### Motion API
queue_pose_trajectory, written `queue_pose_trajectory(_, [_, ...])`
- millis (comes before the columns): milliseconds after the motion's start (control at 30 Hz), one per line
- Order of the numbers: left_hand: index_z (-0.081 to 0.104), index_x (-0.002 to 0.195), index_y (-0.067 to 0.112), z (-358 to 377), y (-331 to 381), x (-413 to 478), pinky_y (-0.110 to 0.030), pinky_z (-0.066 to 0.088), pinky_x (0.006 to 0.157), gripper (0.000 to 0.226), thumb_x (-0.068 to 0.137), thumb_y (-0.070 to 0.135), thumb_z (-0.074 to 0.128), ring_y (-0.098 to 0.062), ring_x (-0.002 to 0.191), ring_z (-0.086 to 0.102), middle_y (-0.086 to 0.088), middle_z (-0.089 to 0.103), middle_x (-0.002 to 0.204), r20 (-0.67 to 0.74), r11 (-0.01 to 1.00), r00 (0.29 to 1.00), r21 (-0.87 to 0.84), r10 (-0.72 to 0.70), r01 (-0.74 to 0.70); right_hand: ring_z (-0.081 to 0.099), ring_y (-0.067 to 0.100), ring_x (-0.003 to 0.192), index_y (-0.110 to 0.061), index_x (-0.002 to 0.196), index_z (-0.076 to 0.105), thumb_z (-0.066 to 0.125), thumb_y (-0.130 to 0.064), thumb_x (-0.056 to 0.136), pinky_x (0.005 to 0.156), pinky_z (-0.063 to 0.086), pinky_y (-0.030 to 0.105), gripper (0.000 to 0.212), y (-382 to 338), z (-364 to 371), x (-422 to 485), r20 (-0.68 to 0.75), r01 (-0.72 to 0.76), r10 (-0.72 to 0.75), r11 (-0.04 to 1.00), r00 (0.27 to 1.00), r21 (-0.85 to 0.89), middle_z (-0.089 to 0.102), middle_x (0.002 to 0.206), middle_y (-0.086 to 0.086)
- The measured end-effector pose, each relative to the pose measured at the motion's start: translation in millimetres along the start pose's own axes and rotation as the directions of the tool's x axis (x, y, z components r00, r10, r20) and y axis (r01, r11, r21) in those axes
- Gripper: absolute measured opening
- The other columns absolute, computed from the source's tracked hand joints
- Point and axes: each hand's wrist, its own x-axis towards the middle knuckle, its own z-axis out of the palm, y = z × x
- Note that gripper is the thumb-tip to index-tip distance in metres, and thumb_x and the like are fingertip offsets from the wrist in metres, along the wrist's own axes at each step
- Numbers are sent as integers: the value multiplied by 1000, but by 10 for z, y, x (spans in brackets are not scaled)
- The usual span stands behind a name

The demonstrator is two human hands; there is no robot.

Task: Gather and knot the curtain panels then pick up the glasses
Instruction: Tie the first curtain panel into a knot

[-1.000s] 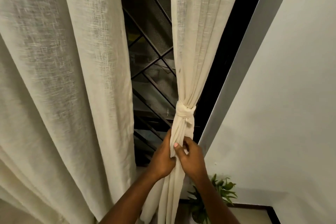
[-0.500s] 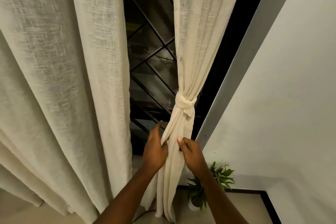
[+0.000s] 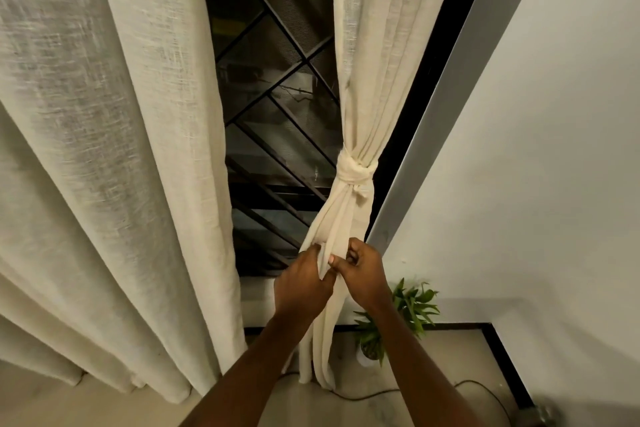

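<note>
Hanging by the wall over the floor, the curtain is seemingly being pinched under its knot by left grip and right grip.

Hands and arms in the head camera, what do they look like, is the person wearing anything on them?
Two bare hands: left hand and right hand. Both forearms are uncovered to the frame's edge, no sleeves showing. No watch, bracelet, ring or glove is visible.
</note>
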Motion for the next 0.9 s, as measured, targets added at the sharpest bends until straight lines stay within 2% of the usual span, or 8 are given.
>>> queue_pose_trajectory(167, [62, 112, 20, 27, -60, 53, -18, 48, 71, 35, 97, 45, 43, -12, 89, 65, 4, 68, 102, 78, 998, 997, 66, -18, 13, 66, 23, 101, -5, 116, 65, 73, -15, 83, 90, 54, 38, 35, 6, -12, 24, 4, -29, 30, 994, 1000, -103, 69, 111, 7])
queue_pose_trajectory(267, [65, 100, 17, -85, -256, 93, -28, 52, 68, 35, 98, 43, 42, -15, 79, 64, 0, 67, 89, 30, 994, 994, 19, -108, 107, 68, 26, 89, -1, 103, 70, 71, -10, 83, 76, 54, 31, 21, -13, -247, 108, -53, -59, 52, 989, 997, -135, 71, 97, 7])
queue_pose_trajectory(333, [68, 92, 11, -243, -390, 148, -26, 43, 58, 31, 98, 33, 46, -22, 71, 63, -7, 68, 81, -110, 987, 983, 37, -149, 154, 65, 25, 79, -2, 96, 72, 69, -11, 84, 67, 44, 25, 15, -80, -449, 149, -241, -111, 53, 966, 969, -232, 70, 88, 10])
queue_pose_trajectory(433, [70, 87, 5, -480, -446, 229, -26, 33, 53, 23, 94, 18, 53, -31, 65, 62, -16, 67, 74, -311, 984, 935, 11, -167, 179, 60, 22, 74, -6, 92, 71, 62, -6, 87, 66, 39, 23, 11, -240, -609, 172, -547, -200, 31, 947, 836, -253, 69, 86, 8])
queue_pose_trajectory(533, [69, 80, 3, -539, -480, 220, -23, 26, 51, 22, 93, 15, 55, -23, 52, 49, -16, 65, 66, -395, 982, 900, -61, -187, 177, 61, 20, 76, -8, 94, 69, 61, -9, 87, 69, 42, 25, 11, -325, -506, 89, -654, -181, 30, 969, 756, -165, 68, 88, 5])
queue_pose_trajectory(633, [70, 89, 9, -414, -533, 60, -23, 32, 50, 22, 95, 21, 53, -17, 55, 50, -9, 66, 68, -305, 989, 942, -79, -143, 125, 62, 21, 77, -8, 95, 66, 64, -13, 87, 68, 44, 26, 10, -212, -281, -63, -589, -149, 30, 977, 807, -153, 67, 87, 4])
queue_pose_trajectory(767, [65, 111, 20, -125, -433, -288, -20, 47, 66, 30, 99, 35, 42, -11, 72, 63, 2, 69, 87, -78, 997, 997, -73, -14, 8, 61, 20, 87, -7, 110, 59, 57, -21, 95, 72, 47, 27, 21, -19, 114, -272, -292, -53, -30, 960, 956, -274, 65, 98, 6])
queue_pose_trajectory(900, [64, 114, 24, 35, -235, -424, -21, 52, 77, 30, 97, 39, 44, -14, 87, 69, 4, 71, 100, 2, 997, 998, -44, 58, -58, 62, 19, 100, -5, 122, 58, 52, -20, 98, 84, 48, 24, 29, 21, 333, -434, -173, -9, -27, 979, 984, -205, 66, 111, 6])
